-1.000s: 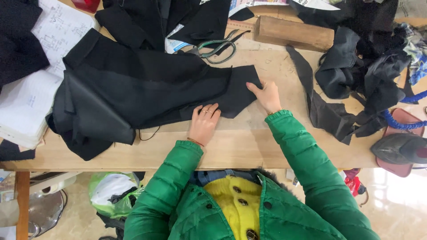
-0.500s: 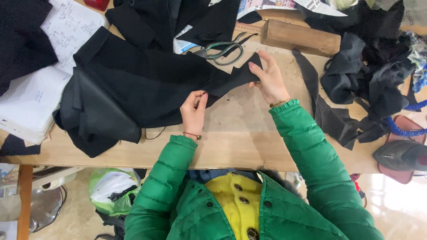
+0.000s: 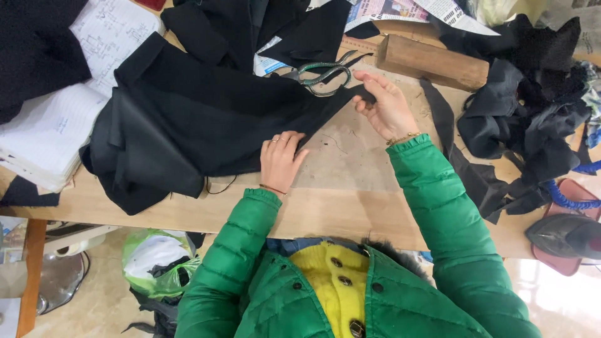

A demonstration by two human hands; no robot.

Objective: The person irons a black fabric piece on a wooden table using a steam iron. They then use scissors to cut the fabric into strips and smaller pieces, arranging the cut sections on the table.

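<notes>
A large piece of black fabric (image 3: pixel 188 119) lies folded on the wooden table (image 3: pixel 350 194). My left hand (image 3: pixel 280 159) presses flat on its lower edge, fingers together. My right hand (image 3: pixel 385 103) pinches the fabric's pointed right corner and holds it slightly raised near the green-handled scissors (image 3: pixel 322 72). Both sleeves are green.
A wooden block (image 3: pixel 432 61) lies at the back right. Black fabric scraps (image 3: pixel 532 119) pile at the right, by a flat iron (image 3: pixel 566 235) with a blue cord. An open notebook (image 3: pixel 62 119) sits at the left, newspaper (image 3: pixel 407 9) at the back, a bag (image 3: pixel 156 263) on the floor.
My right hand has moved up and away along the fabric edge and taken its corner, pulling it toward the scissors. My left hand slid a little upward on the fabric.
</notes>
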